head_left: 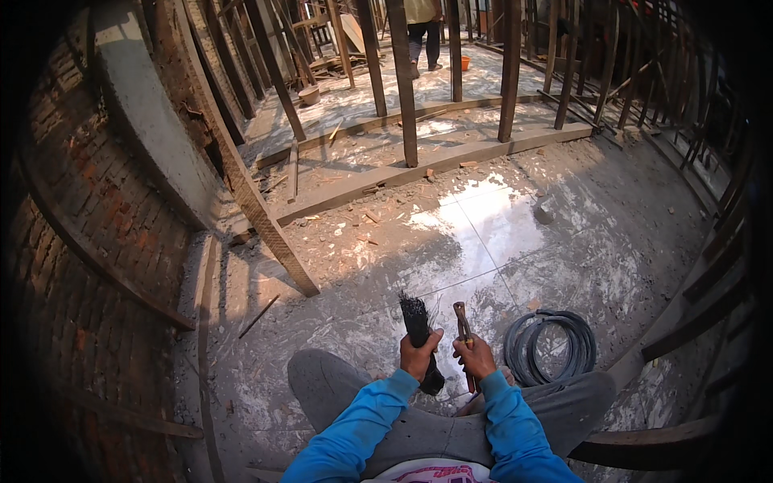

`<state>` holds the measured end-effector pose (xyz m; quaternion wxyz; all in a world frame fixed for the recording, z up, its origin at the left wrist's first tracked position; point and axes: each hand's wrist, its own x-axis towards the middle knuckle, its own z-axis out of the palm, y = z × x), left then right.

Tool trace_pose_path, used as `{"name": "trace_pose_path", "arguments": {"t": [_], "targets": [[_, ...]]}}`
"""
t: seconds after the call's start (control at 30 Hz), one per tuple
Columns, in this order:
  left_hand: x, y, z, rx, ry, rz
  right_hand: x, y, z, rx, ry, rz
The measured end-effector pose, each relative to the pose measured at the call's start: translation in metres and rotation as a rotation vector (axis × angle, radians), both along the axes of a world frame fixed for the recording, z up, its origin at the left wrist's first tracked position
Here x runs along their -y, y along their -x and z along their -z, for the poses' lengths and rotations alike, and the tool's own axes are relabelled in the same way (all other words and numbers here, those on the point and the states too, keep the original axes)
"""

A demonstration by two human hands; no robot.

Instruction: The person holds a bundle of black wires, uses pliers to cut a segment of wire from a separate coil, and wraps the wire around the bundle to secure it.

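In front of my crossed legs, my left hand (419, 356) is wrapped round a bundle of thin black wires (415, 316). Loose strands fray out at its upper end, and its lower end shows below my fist. Just to the right, my right hand (475, 356) grips a pair of pincers (462, 318), jaws pointing up and away from me. The two hands are close together but apart. A coil of dark grey cable or hose (583, 344) lies on the floor beside my right knee.
A slanted timber post (266, 217) meets the dusty tiled floor on the left, near a brick wall (105, 217). Upright posts (403, 88) stand along a low concrete ledge (362, 183) ahead. Debris is scattered about. Farther off is a person (420, 32) near an orange bucket (465, 63).
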<state>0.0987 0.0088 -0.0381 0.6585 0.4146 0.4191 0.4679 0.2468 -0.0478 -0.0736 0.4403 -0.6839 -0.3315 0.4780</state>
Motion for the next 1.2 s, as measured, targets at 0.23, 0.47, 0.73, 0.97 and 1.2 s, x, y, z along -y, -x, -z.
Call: {"name": "trace_pose_path", "arguments": {"t": [0.23, 0.47, 0.73, 0.97, 1.2], "targets": [[-0.007, 0.001, 0.004, 0.184, 0.057, -0.087, 0.000, 0.006, 0.012, 0.058, 0.008, -0.041], [-0.011, 0.007, -0.004, 0.370, 0.172, -0.136, -0.001, 0.003, 0.012, 0.075, 0.000, -0.048], [-0.007, 0.006, -0.009, 0.238, 0.089, -0.158, 0.001, 0.004, 0.011, 0.054, 0.002, -0.027], [-0.004, 0.004, -0.012, 0.189, 0.062, -0.151, 0.001, 0.007, 0.001, 0.073, 0.053, -0.019], [-0.010, 0.005, -0.008, 0.270, 0.103, -0.254, -0.001, 0.003, 0.008, 0.051, 0.017, -0.030]]}}
